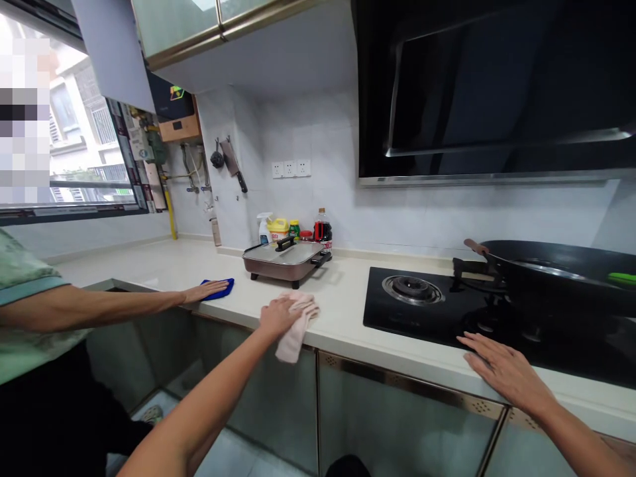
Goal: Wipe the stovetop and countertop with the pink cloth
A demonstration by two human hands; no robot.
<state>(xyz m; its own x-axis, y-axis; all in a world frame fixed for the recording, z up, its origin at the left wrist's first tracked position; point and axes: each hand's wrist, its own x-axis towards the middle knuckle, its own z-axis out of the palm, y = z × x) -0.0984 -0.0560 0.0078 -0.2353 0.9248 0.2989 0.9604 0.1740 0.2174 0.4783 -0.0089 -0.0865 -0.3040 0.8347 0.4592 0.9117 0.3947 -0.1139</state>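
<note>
Left hand (pixel 278 319) closed over a pale pink cloth (pixel 297 336), soft and loosely bunched, one end draping over the front edge of the smooth cream countertop (pixel 342 321). Right hand (pixel 509 372) holds nothing: open, palm down, fingers slightly fanned at the near border of the cooktop (pixel 385 311), glossy black glass; whether it bears weight, cannot tell. Ahead of the right hand, a wide, round-walled dark wok (pixel 536 281) with brown handle; between the hands, farther in, a ringed metal burner (pixel 413 289). To the left hand's left, a co-worker's hand (pixel 206 290) lies flat on a folded deep-blue cloth (pixel 224 290). Just beyond the pink cloth, a boxy brown pan (pixel 278 266) on stubby feet, its glassy lid topped by a black handle. Behind that, a white spray bottle (pixel 264 230), a squat yellow jug (pixel 279 228) and a dark, slender-necked bottle (pixel 322 232), near a pale marbled wall (pixel 338 149).
</note>
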